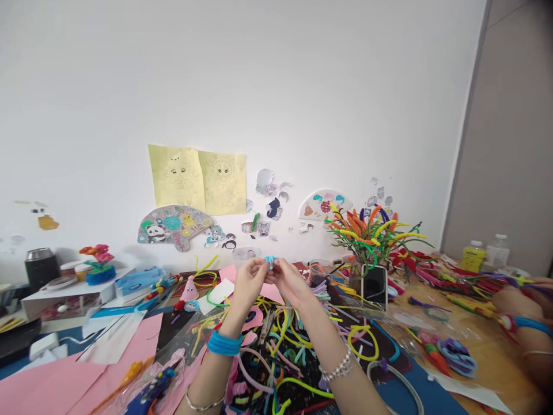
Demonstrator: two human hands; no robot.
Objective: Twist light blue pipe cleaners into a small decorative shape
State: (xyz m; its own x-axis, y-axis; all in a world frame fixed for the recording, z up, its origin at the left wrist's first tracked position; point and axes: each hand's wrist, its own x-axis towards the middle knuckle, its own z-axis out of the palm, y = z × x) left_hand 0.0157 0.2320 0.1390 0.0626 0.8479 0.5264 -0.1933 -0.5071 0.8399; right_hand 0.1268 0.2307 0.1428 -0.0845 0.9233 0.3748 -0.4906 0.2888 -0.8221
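Note:
My left hand [251, 280] and my right hand [291, 282] meet in front of me, raised over the cluttered table. Between their fingertips is a small light-blue pipe-cleaner piece [270, 262], bent into a compact shape; its exact form is too small to make out. Both hands are closed in a pinch on it. Beneath my forearms lies a tangle of coloured pipe cleaners [285, 328], among them yellow, pink and green ones. A pair of scissors [265, 327] lies in that pile just below my hands.
At the right, a vase of pipe-cleaner flowers [371, 230] stands behind a phone [374, 286]. Another person's arm [525, 323] reaches in at the far right. Pink paper [52, 380] covers the left front. A black thermos [41, 268] and white box [73, 297] stand back left.

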